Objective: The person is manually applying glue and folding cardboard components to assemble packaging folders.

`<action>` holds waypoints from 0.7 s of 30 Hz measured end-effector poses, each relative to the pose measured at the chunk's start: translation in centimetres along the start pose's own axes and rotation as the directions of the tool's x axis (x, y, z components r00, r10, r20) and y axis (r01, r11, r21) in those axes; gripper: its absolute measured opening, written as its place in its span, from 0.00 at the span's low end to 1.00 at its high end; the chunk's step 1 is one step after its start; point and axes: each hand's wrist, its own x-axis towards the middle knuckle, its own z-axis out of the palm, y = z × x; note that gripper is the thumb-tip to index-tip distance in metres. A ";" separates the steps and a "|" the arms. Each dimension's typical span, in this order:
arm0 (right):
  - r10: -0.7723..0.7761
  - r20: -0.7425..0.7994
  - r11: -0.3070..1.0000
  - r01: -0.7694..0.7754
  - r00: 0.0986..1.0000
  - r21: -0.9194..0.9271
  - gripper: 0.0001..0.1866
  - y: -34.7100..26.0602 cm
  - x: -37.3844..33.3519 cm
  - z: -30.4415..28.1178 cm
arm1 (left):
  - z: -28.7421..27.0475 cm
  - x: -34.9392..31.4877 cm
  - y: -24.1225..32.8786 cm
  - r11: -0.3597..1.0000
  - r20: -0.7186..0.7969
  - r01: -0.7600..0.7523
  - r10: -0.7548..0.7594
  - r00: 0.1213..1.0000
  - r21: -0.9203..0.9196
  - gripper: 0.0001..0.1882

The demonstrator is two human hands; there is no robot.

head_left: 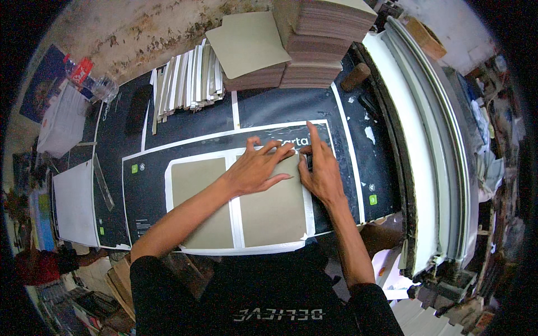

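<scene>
A white sheet (309, 215) lies in front of me with two grey-brown cardboard panels (200, 185) on it, side by side with a narrow white strip (236, 218) between them. It looks like a book cover seen from inside. My left hand (255, 171) rests on the right panel (273, 221) near its top edge, fingers spread. At the top right corner is my right hand (323, 173), its index finger stretched out and its thumb at the panel's edge. The other right fingers partly hide behind the hand. No held object shows in either hand.
Black printed sheets with white borders (352, 162) cover the table. Cardboard strips (190, 78) and tall stacks of cut board (316, 50) stand at the back. Left are a plastic bottle (84, 73) and a white sheet (74, 203); a large rounded white-and-grey machine part (428, 140) borders the right.
</scene>
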 end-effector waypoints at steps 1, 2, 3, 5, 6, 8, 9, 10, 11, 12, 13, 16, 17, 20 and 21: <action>0.012 0.014 1.000 -0.012 1.000 -0.015 0.47 -0.2 0.1 0.0 | 0.0 -0.1 -0.1 1.000 0.017 0.006 -0.006 1.000 0.000 0.38; 0.027 0.026 0.999 -0.026 0.999 -0.030 0.47 -0.5 0.3 0.0 | 0.1 -0.1 -0.2 1.000 0.034 0.009 -0.009 0.999 -0.001 0.38; 0.041 0.038 0.998 -0.039 0.998 -0.046 0.48 -0.7 0.4 0.0 | 0.1 -0.1 -0.3 1.000 0.052 0.012 -0.012 0.999 -0.001 0.37; 0.043 0.029 0.995 -0.040 0.999 -0.091 0.48 -0.7 0.5 0.3 | 0.3 -0.1 -0.5 0.999 0.052 0.017 -0.016 0.999 -0.030 0.36; 0.044 0.024 0.993 -0.041 0.999 -0.114 0.48 -0.8 0.6 0.5 | 0.4 -0.1 -0.5 0.999 0.051 0.019 -0.017 0.999 -0.045 0.36; 0.052 0.022 0.989 -0.048 0.998 -0.137 0.48 -1.0 0.8 0.6 | 0.4 -0.1 -0.6 0.999 0.042 0.004 -0.003 0.999 -0.032 0.36; 0.055 0.022 0.988 -0.051 0.998 -0.148 0.48 -1.1 0.8 0.7 | 0.5 -0.2 -0.6 1.000 0.038 -0.001 0.002 0.999 -0.025 0.36; 0.046 0.023 0.985 -0.042 0.999 -0.166 0.48 -1.2 0.9 0.9 | 0.5 -0.3 -0.6 0.999 0.039 0.008 -0.006 0.999 -0.033 0.36; 0.037 0.022 0.982 -0.032 0.999 -0.184 0.48 -1.4 0.9 1.0 | 0.6 -0.3 -0.6 0.999 0.039 0.016 -0.014 0.999 -0.041 0.36; 0.027 0.022 0.979 -0.022 0.999 -0.202 0.49 -1.6 0.9 1.1 | 0.6 -0.4 -0.7 0.999 0.040 0.024 -0.022 0.999 -0.049 0.36; 0.012 0.033 0.977 -0.004 0.999 -0.214 0.48 -1.9 0.9 1.1 | 0.6 -0.4 -0.8 0.997 0.025 0.022 -0.020 0.999 -0.073 0.37; -0.037 0.045 0.966 0.047 0.998 -0.255 0.49 -2.8 0.8 1.0 | 0.5 -0.4 -0.6 0.989 -0.027 0.022 -0.026 0.999 -0.145 0.38; -0.059 0.038 0.961 0.067 0.998 -0.267 0.50 -3.2 0.6 1.2 | 0.1 -0.4 -0.4 0.985 -0.048 0.035 -0.044 0.998 -0.167 0.37; -0.116 0.109 0.889 0.152 0.987 -0.432 0.46 -4.6 -0.3 1.7 | 0.2 -0.6 -0.3 0.990 -0.104 0.067 -0.081 0.991 -0.125 0.38; -0.151 0.111 0.856 0.186 0.982 -0.482 0.45 -4.5 -0.6 2.4 | 0.3 -0.6 -0.3 0.993 -0.122 0.073 -0.084 0.989 -0.093 0.39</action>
